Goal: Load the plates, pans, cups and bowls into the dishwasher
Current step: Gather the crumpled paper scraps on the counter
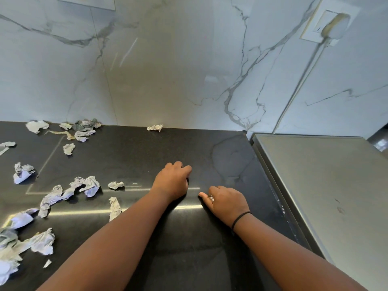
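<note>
Head view: left hand and right hand, fingers curled under, grasp unclear, on glossy black countertop beside crumpled paper scraps.

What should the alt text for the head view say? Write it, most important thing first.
Both hands rest on a dark countertop: left hand with curled fingers, right hand lying flatter. Crumpled paper scraps litter the left side; a marble wall stands behind. No dishes show.
</note>
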